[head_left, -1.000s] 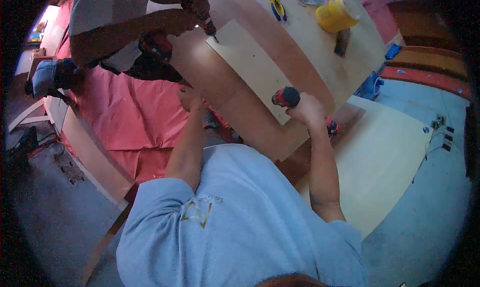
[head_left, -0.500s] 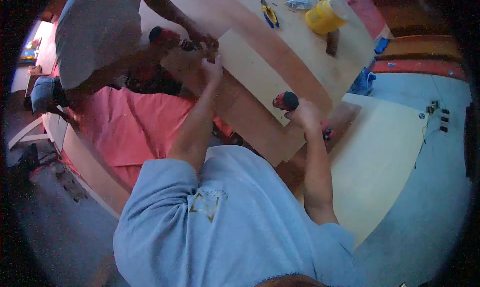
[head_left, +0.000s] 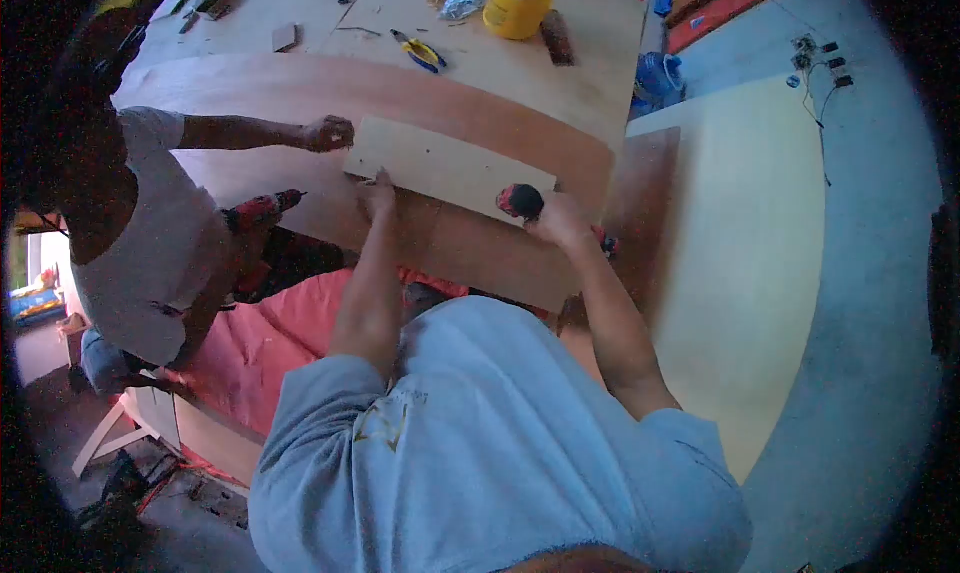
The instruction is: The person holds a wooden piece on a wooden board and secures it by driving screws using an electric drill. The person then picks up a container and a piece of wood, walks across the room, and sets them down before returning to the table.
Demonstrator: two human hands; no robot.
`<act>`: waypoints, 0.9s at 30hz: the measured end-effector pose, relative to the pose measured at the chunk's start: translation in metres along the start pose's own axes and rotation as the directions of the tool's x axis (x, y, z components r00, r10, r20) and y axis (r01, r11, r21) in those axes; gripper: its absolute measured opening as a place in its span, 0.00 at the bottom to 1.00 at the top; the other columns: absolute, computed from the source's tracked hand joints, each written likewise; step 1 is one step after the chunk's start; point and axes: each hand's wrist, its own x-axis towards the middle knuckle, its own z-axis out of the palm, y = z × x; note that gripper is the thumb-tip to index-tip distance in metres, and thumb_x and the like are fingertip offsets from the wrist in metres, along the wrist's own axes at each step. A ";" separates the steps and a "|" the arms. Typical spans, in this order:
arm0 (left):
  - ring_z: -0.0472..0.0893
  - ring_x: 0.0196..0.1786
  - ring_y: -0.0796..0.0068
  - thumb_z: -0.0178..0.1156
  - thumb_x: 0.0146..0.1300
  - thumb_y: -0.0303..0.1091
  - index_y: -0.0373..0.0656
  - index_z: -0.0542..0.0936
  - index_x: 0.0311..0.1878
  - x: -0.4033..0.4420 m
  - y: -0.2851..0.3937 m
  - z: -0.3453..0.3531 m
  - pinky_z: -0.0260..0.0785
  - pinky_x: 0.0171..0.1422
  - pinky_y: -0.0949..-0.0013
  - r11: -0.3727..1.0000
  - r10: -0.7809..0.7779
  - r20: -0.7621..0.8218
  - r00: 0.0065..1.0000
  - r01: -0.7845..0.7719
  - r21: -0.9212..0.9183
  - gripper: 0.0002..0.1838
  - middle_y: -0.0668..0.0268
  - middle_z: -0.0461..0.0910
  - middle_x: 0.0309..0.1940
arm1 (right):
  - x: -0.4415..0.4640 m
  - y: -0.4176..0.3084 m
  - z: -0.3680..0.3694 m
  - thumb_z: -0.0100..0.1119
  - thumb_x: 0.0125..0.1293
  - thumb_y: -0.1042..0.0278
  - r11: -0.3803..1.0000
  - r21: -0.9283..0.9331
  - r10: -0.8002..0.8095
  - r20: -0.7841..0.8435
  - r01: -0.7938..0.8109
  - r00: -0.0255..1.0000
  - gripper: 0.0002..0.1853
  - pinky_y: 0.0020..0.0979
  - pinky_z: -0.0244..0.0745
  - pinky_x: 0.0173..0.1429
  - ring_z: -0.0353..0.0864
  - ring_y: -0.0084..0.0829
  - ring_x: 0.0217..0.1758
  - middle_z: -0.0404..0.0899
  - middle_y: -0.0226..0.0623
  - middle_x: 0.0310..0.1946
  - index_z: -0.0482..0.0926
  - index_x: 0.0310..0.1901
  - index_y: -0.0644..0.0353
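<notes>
While the big worktable (head_left: 560, 91) is spread from 10 to 2 o'clock, the large pale sheet (head_left: 745, 243) is seen at 3 o'clock. Below the work, a brown panel (head_left: 490, 248) is overlapped by the pale board (head_left: 455, 168).

Board is laid flat at 12 o'clock from the torso, long axis run about 10 to 4. Its 10 o'clock end is flanked by a co-worker's hand (head_left: 330, 133); contact can't be confirmed. A second drill (head_left: 262, 211) is seen on that side, aimed about 2 o'clock.

Yellow tub (head_left: 518, 8) is parked beyond the board at 1 o'clock. Red-black drill (head_left: 520, 201) is gripped in the right hand (head_left: 560, 221), its head over the board's 4 o'clock end; from that hand, the board is extended toward 10.

Left hand (head_left: 378, 198) is placed nearer, fingertips apparently rested on the near edge by the 10 o'clock end; from there, most of the board is extended toward 3. Whether anything is pinched there can't be told.

Pliers (head_left: 420, 53) are left beyond the board at 12. Small dark spots (head_left: 428, 151) are seen on its face.
</notes>
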 end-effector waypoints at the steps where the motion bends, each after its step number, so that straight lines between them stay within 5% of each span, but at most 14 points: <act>1: 0.83 0.58 0.52 0.65 0.64 0.64 0.30 0.79 0.53 0.011 -0.017 0.005 0.72 0.63 0.52 0.993 0.032 0.013 0.999 -0.034 0.112 0.38 0.47 0.85 0.53 | 0.001 0.008 0.005 0.72 0.51 0.58 1.000 0.006 -0.012 0.003 0.012 1.000 0.22 0.49 0.82 0.53 0.87 0.54 0.48 0.87 0.53 0.43 0.86 0.47 0.57; 3: 0.83 0.56 0.52 0.64 0.65 0.65 0.31 0.80 0.50 -0.017 0.011 -0.017 0.72 0.61 0.51 0.989 -0.015 0.046 0.999 0.008 0.149 0.37 0.48 0.85 0.51 | 0.006 0.025 0.023 0.72 0.51 0.60 0.972 0.196 -0.112 -0.115 0.133 0.987 0.20 0.47 0.82 0.52 0.88 0.53 0.48 0.88 0.53 0.41 0.87 0.47 0.56; 5: 0.84 0.54 0.53 0.63 0.65 0.66 0.32 0.82 0.47 -0.057 0.049 -0.049 0.73 0.60 0.51 0.981 -0.065 0.070 0.995 0.052 0.185 0.37 0.49 0.86 0.49 | -0.002 0.021 0.015 0.72 0.52 0.60 0.952 0.268 -0.136 -0.058 0.147 0.989 0.21 0.46 0.82 0.53 0.88 0.52 0.49 0.88 0.52 0.42 0.86 0.49 0.56; 8: 0.84 0.50 0.53 0.59 0.69 0.64 0.34 0.84 0.41 -0.112 0.104 -0.077 0.75 0.56 0.52 0.953 -0.019 0.260 0.965 -0.062 0.298 0.34 0.50 0.86 0.44 | -0.010 0.033 0.018 0.73 0.53 0.60 0.916 0.364 -0.164 -0.045 0.169 0.985 0.23 0.44 0.81 0.54 0.88 0.48 0.49 0.88 0.48 0.43 0.85 0.52 0.55; 10: 0.84 0.52 0.51 0.51 0.75 0.61 0.31 0.82 0.50 -0.142 0.136 -0.075 0.76 0.56 0.53 0.946 -0.278 0.330 0.902 0.316 -0.069 0.34 0.48 0.85 0.46 | 0.000 0.071 0.039 0.73 0.54 0.59 0.892 0.406 -0.183 -0.080 0.200 0.980 0.24 0.42 0.80 0.55 0.88 0.44 0.50 0.88 0.45 0.43 0.84 0.53 0.55; 11: 0.84 0.52 0.51 0.51 0.75 0.61 0.31 0.82 0.50 -0.147 0.140 -0.082 0.76 0.56 0.53 0.945 -0.286 0.320 0.903 0.322 -0.064 0.34 0.48 0.85 0.46 | 0.010 0.093 0.071 0.74 0.54 0.59 0.853 0.492 -0.133 -0.118 0.174 0.984 0.25 0.41 0.80 0.55 0.87 0.40 0.50 0.88 0.41 0.45 0.84 0.54 0.55; 13: 0.81 0.58 0.48 0.47 0.77 0.59 0.30 0.75 0.58 -0.150 0.145 -0.092 0.75 0.62 0.49 0.766 -0.265 0.502 0.823 0.496 -0.409 0.33 0.45 0.80 0.53 | 0.010 0.100 0.078 0.76 0.54 0.58 0.803 0.577 -0.089 -0.137 0.152 0.987 0.26 0.41 0.79 0.56 0.86 0.36 0.50 0.87 0.37 0.46 0.83 0.55 0.55; 16: 0.76 0.66 0.44 0.41 0.80 0.56 0.29 0.63 0.70 -0.143 0.148 -0.113 0.74 0.70 0.43 0.232 -0.055 0.665 0.745 0.657 -0.717 0.35 0.40 0.73 0.64 | 0.017 0.114 0.092 0.77 0.55 0.60 0.842 0.539 -0.038 0.046 0.007 0.998 0.25 0.38 0.79 0.56 0.84 0.30 0.50 0.86 0.34 0.47 0.83 0.55 0.56; 19: 0.73 0.70 0.43 0.44 0.80 0.49 0.28 0.62 0.70 -0.130 0.156 -0.131 0.72 0.73 0.44 0.253 0.049 0.643 0.765 0.613 -0.749 0.31 0.38 0.70 0.67 | 0.029 0.126 0.105 0.77 0.57 0.62 0.742 0.670 -0.103 0.075 0.026 0.992 0.24 0.36 0.79 0.54 0.84 0.30 0.47 0.86 0.33 0.45 0.84 0.55 0.57; 20: 0.73 0.70 0.43 0.44 0.80 0.49 0.28 0.62 0.70 -0.124 0.158 -0.136 0.72 0.73 0.44 0.254 0.049 0.626 0.778 0.596 -0.762 0.31 0.38 0.70 0.67 | 0.023 0.125 0.098 0.80 0.56 0.59 0.679 0.734 -0.115 0.073 0.024 0.991 0.31 0.38 0.79 0.59 0.83 0.34 0.54 0.84 0.36 0.52 0.79 0.60 0.59; 22: 0.77 0.66 0.43 0.47 0.77 0.34 0.28 0.63 0.68 -0.106 0.159 -0.144 0.78 0.68 0.49 0.499 -0.024 0.589 0.808 0.520 -0.693 0.24 0.40 0.72 0.65 | 0.014 0.118 0.093 0.82 0.55 0.57 0.605 0.796 -0.142 0.072 0.029 0.987 0.39 0.39 0.78 0.64 0.82 0.38 0.60 0.82 0.40 0.59 0.75 0.66 0.60; 23: 0.77 0.66 0.43 0.47 0.77 0.34 0.28 0.63 0.68 -0.079 0.141 -0.144 0.78 0.68 0.49 0.505 -0.017 0.574 0.819 0.503 -0.701 0.24 0.40 0.72 0.65 | 0.011 0.119 0.091 0.80 0.57 0.58 0.542 0.835 -0.178 0.003 0.096 0.984 0.31 0.37 0.78 0.57 0.82 0.34 0.51 0.84 0.36 0.49 0.80 0.59 0.61; 25: 0.82 0.59 0.44 0.48 0.70 0.21 0.29 0.70 0.62 -0.011 0.089 -0.151 0.83 0.58 0.56 0.885 0.354 0.594 0.722 -0.052 -0.463 0.18 0.43 0.79 0.55 | 0.009 0.110 0.081 0.78 0.60 0.59 0.468 0.867 -0.218 -0.073 0.170 0.973 0.23 0.35 0.79 0.50 0.82 0.30 0.41 0.86 0.32 0.39 0.84 0.52 0.62; 27: 0.85 0.54 0.45 0.49 0.68 0.19 0.30 0.75 0.55 -0.052 0.183 -0.183 0.83 0.52 0.58 0.982 0.120 0.490 0.864 -0.029 -0.189 0.15 0.48 0.81 0.45 | 0.008 0.097 0.055 0.80 0.59 0.57 0.587 0.786 -0.294 -0.013 0.191 0.956 0.26 0.35 0.79 0.51 0.83 0.30 0.43 0.87 0.33 0.42 0.83 0.53 0.64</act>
